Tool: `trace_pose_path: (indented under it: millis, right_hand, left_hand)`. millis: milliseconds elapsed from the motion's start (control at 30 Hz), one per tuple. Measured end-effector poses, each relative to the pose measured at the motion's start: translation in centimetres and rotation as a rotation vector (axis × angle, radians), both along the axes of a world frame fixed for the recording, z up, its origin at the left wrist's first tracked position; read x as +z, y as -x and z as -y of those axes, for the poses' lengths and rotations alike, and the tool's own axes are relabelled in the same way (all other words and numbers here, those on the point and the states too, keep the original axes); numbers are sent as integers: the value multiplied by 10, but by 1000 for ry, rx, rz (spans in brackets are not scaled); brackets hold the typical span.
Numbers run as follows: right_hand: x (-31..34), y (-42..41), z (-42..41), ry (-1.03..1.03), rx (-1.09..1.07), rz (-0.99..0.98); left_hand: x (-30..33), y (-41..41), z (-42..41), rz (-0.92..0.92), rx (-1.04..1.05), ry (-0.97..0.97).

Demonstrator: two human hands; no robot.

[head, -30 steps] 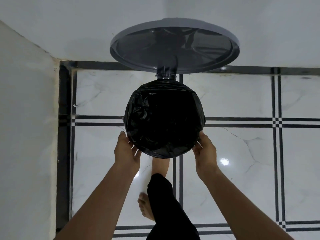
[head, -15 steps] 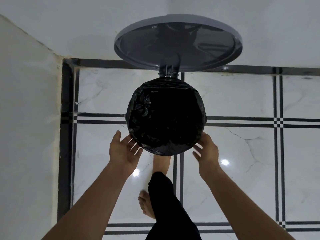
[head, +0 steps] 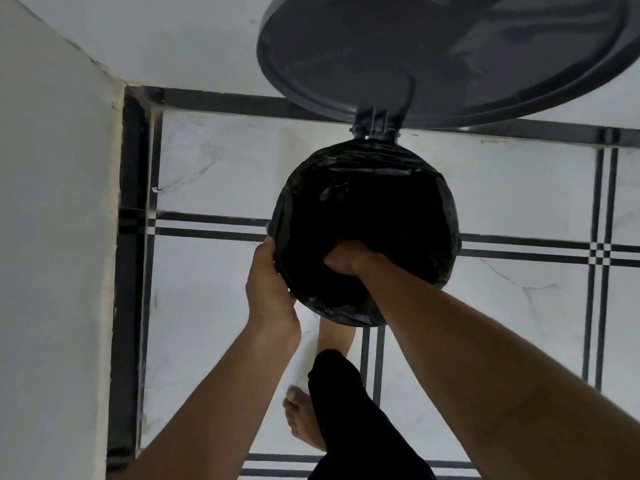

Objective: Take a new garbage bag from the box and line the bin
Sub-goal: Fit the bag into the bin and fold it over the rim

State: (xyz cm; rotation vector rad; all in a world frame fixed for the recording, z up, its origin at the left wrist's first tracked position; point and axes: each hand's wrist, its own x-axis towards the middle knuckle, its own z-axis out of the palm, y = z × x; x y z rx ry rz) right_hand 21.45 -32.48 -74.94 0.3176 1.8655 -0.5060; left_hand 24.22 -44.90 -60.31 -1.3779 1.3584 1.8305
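Lower centre of the frame: bare foot (head: 304, 419) and dark trouser leg (head: 346, 410) on the marble floor (head: 519, 306). Above, left hand (head: 268, 289) curled over the near-left rim of the bin (head: 450, 271), gripping plastic there. Right hand (head: 346, 259) plunged inside; grip cannot be told, fingers lost in black. Garbage bag (head: 363, 174) already stretched over the rim: thin, light, slippery, tearable, best held at the folded edge. Furthest, top right: lid (head: 433, 46) raised.
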Motion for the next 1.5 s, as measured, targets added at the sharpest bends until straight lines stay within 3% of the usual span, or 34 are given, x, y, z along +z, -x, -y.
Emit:
trace_pose_path:
  millis: [267, 467, 533, 600, 733, 867, 1233, 1500]
  right_hand:
    - [-42, 19, -7, -41, 56, 17]
    - [0, 16, -13, -93, -117, -198]
    - [12, 9, -15, -131, -59, -219]
    - [2, 2, -16, -130, 77, -103]
    - [-18, 4, -10, -11, 61, 165]
    - [-36, 5, -13, -18, 23, 121]
    - [-8, 5, -30, -23, -21, -67]
    - [-53, 33, -40, -27, -25, 121]
  left_hand:
    - [-12, 10, 14, -1, -2, -63]
    - [-6, 20, 19, -20, -63, -44]
    - [-4, 23, 19, -42, -115, -34]
    - [-3, 25, 18, -40, -135, -40]
    - [-12, 24, 19, -39, -111, -38]
    - [-23, 22, 24, -45, -105, -17]
    - [-13, 29, 31, -41, -175, -35]
    - [-32, 30, 32, -82, -137, -44]
